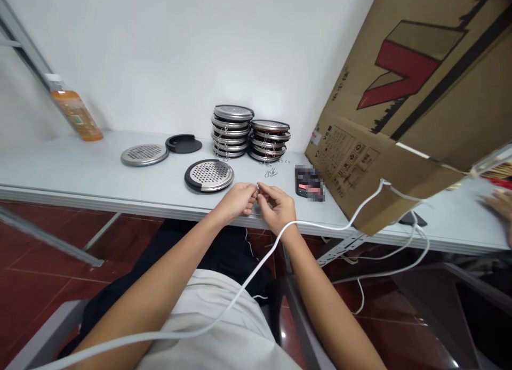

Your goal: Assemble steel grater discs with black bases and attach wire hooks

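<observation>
My left hand and my right hand meet at the table's front edge. Both are closed, fingertips pinching a small shiny metal piece between them; its exact shape is mostly hidden. Just behind them lie loose bent-wire clips. Left of my hands rests a round perforated metal disc with a black rim section. Another perforated disc lies farther left, beside a round black plastic piece. Two stacks of similar discs, a taller one and a shorter one, stand behind, with wire clips along their sides.
A phone-like dark object, partly blurred, lies right of my hands. A large cardboard box leans at the right. An orange bottle stands far left. A white cable crosses over my right forearm. Another person's hand shows at the right edge.
</observation>
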`<act>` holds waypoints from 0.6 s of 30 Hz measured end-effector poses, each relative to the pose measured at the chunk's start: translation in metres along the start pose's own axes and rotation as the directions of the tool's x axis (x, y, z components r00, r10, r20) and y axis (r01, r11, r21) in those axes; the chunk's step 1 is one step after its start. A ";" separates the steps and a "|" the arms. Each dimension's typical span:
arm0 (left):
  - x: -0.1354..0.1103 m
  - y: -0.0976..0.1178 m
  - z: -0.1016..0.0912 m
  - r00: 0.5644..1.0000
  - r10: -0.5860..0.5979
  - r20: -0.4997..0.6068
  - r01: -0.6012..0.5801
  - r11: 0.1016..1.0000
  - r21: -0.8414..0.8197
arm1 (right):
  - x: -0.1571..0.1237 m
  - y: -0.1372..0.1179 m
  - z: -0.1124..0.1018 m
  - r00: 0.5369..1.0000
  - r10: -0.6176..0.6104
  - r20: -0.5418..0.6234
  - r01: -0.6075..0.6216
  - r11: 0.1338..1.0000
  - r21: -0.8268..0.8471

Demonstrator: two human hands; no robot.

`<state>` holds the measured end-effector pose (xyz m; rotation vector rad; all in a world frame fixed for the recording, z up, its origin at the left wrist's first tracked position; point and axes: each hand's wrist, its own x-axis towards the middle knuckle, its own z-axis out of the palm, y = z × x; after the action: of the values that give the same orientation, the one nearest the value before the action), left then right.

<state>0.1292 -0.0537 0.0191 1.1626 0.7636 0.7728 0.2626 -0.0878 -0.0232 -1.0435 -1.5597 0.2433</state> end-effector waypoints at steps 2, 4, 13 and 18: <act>0.000 -0.001 -0.001 1.000 0.003 -0.007 -0.003 1.000 -0.001 | 0.000 -0.002 0.000 1.000 -0.004 0.002 0.004 1.000 -0.011; 0.000 -0.001 -0.001 1.000 0.004 -0.004 -0.004 1.000 -0.009 | 0.001 -0.004 0.000 1.000 0.023 0.005 -0.023 0.999 -0.025; -0.001 0.003 -0.001 0.998 -0.028 0.059 0.029 1.000 -0.009 | 0.003 -0.002 -0.002 0.999 -0.007 -0.036 0.004 0.995 -0.096; -0.002 0.002 -0.002 0.996 -0.034 0.077 0.035 0.999 -0.010 | 0.001 0.002 0.001 0.984 -0.167 -0.053 0.154 0.968 -0.199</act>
<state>0.1262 -0.0541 0.0209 1.1594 0.7122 0.6992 0.2629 -0.0854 -0.0242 -1.0572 -1.6182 -0.0585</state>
